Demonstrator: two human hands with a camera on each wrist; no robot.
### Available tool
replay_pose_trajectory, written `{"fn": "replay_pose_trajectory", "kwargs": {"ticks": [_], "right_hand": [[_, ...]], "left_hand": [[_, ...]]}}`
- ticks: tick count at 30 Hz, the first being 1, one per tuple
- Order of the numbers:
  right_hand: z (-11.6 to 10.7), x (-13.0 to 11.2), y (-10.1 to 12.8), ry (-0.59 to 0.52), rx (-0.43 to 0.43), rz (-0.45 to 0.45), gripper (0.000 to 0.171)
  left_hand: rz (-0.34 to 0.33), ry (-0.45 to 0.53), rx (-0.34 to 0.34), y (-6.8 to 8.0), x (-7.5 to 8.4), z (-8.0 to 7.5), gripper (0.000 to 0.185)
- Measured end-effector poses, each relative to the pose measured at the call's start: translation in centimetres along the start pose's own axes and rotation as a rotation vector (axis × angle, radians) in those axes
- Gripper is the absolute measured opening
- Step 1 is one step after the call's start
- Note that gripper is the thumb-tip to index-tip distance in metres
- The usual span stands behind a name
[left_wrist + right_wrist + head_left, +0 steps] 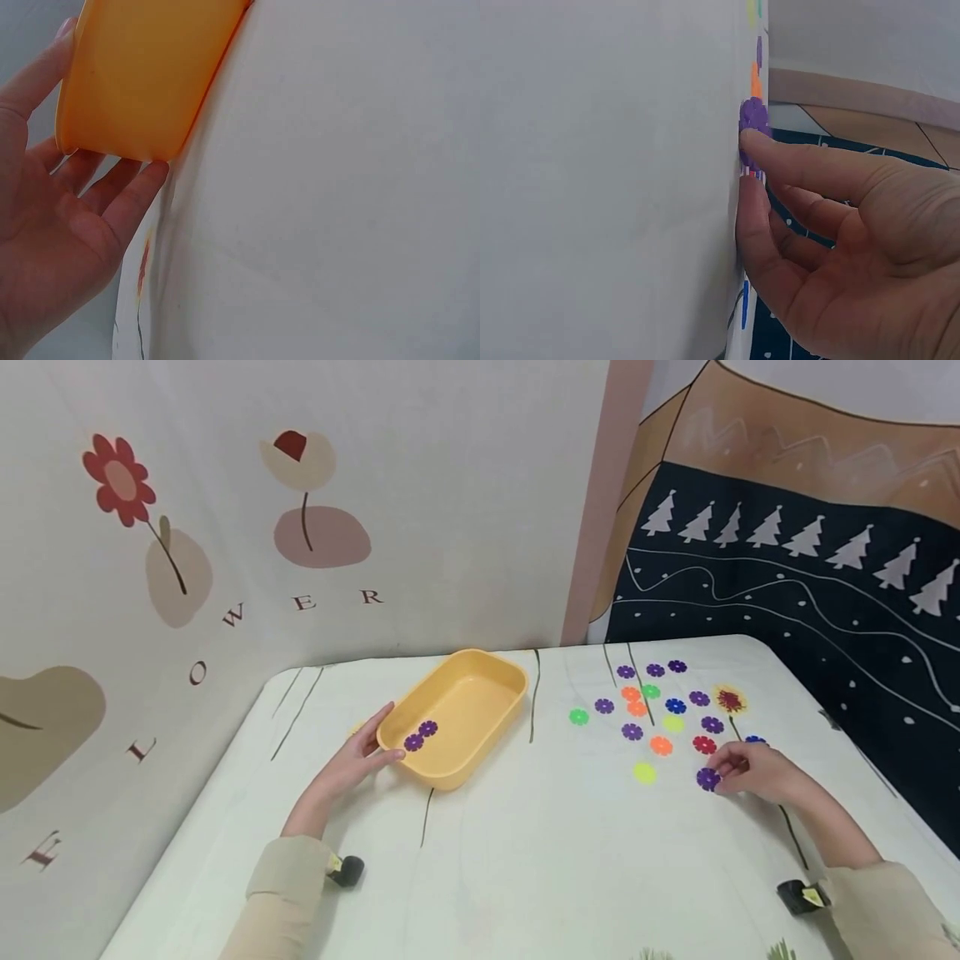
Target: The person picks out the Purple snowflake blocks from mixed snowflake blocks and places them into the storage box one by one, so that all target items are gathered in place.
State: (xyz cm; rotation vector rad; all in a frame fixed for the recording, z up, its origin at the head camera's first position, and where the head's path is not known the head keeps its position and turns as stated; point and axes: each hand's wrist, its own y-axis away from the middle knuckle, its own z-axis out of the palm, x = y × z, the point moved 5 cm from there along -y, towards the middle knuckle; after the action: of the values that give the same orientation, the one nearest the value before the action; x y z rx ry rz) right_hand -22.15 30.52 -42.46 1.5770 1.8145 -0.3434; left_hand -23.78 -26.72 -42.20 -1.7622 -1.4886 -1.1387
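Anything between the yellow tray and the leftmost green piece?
Head view: between tray and green piece, just white cloth with a thin dark line.

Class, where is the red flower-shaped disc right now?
In the head view's right half, the red flower-shaped disc lies above and left of the person's right hand, just right of an orange flower-shaped disc.

Flower-printed backdrop (420,518) beside tree-printed cloth (806,568)

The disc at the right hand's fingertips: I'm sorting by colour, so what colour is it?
Purple; the disc shows best in the head view.
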Motion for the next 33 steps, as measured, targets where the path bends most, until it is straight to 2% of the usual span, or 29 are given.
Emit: {"fn": "replay_pose_trajectory", "kwargs": {"ticks": [5,11,18,26,33], "right_hand": [[0.2,0.0,0.1,-0.026,-0.009,0.003,0.021],[-0.3,-1.1,-0.6,-0.081,0.008,0.001,0.025],[-0.6,-3.7,-2.1,-0.116,0.030,-0.008,0.028],[-0.9,-6.9,-4.0,-0.128,0.070,-0.015,0.030],[-0.7,-9.8,-5.8,-0.170,0.086,-0.053,0.031]], "left_hand": [[-0.024,-0.006,-0.001,0.2,-0.4,0.1,0.086],[-0.022,0.006,0.017,-0.1,-0.4,0.0,0.085],[0.009,0.003,0.001,0.0,-0.2,0.0,0.087],[-0.020,-0.003,0.015,-0.1,-0.3,0.0,0.086],[-0.017,-0.002,0.020,-0.2,-0.3,0.1,0.085]]}}
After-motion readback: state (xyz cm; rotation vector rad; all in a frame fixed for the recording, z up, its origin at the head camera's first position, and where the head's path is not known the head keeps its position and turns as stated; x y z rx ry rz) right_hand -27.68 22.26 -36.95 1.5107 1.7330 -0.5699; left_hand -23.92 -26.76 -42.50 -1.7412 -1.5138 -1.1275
